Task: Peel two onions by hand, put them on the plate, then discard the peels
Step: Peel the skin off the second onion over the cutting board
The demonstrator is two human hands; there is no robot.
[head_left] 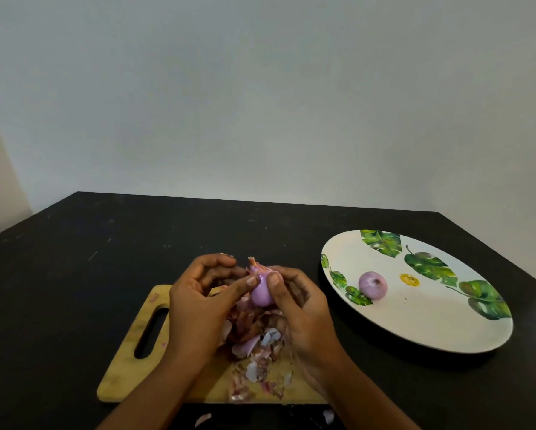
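A purple onion (261,292) with a dry stem tip is held upright above the wooden cutting board (127,364). My right hand (301,308) grips it from the right, thumb on its top. My left hand (198,302) pinches skin at the onion's upper left with thumb and fingers. A heap of peels (254,342) lies on the board below the hands. One peeled onion (372,285) sits on the left part of the white leaf-patterned plate (431,324).
The board and plate rest on a black table (105,243) against a pale wall. Two loose peel scraps (203,418) lie on the table in front of the board's near edge.
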